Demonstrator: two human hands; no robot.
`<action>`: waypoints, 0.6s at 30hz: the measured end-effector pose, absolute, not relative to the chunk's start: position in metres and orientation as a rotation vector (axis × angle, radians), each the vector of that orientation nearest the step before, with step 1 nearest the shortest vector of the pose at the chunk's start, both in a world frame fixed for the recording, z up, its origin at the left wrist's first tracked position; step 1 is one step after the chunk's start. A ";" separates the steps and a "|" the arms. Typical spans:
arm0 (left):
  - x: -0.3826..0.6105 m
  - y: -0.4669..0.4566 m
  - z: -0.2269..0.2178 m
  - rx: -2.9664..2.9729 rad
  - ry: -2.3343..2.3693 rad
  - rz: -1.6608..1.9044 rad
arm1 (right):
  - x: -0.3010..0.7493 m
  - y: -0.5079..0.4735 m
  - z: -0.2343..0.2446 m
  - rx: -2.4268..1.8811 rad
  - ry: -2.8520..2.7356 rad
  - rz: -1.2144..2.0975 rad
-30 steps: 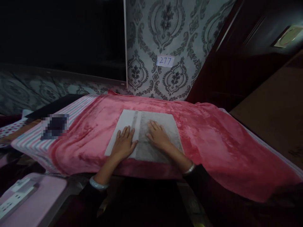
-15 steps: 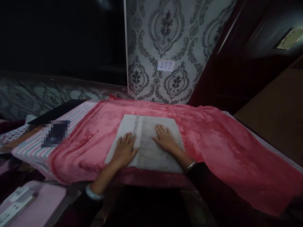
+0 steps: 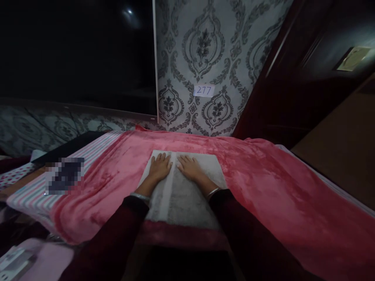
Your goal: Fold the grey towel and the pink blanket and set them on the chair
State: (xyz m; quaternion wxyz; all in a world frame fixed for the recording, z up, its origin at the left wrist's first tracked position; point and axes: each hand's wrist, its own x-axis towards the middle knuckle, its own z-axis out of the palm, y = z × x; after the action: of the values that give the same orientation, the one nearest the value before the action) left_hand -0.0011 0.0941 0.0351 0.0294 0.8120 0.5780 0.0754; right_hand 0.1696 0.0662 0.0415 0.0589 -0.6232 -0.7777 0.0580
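Note:
A grey cloth [image 3: 190,203] with a paler stripe, perhaps a towel, lies flat on a pink plush blanket [image 3: 263,175]. My left hand [image 3: 159,167] rests palm down on its far left part, fingers stretched out. Just across the pale stripe, my right hand [image 3: 190,168] lies flat on the far middle of the cloth with its fingers spread. Neither hand grips anything. My forearms cover parts of the cloth's left and right edges.
Striped fabric [image 3: 32,199] shows beyond the blanket's left edge, with a blurred dark object [image 3: 64,175] on it. A large dark screen [image 3: 76,54] stands behind at left. At lower left is a power strip [image 3: 14,263]. A brown panel [image 3: 340,148] stands at right.
Both hands have slid away from me toward the cloth's far edge, and they are closer together. The view has tipped slightly upward.

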 end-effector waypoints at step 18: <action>-0.006 0.089 0.029 2.508 1.704 0.346 | 0.257 0.059 0.007 -2.282 -1.963 -0.024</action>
State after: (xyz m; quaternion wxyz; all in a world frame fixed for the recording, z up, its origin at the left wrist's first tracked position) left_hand -0.0061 0.0891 0.0285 0.0448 0.8210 0.5578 0.1131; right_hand 0.2573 0.0589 0.0066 0.0659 -0.7565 -0.6507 -0.0078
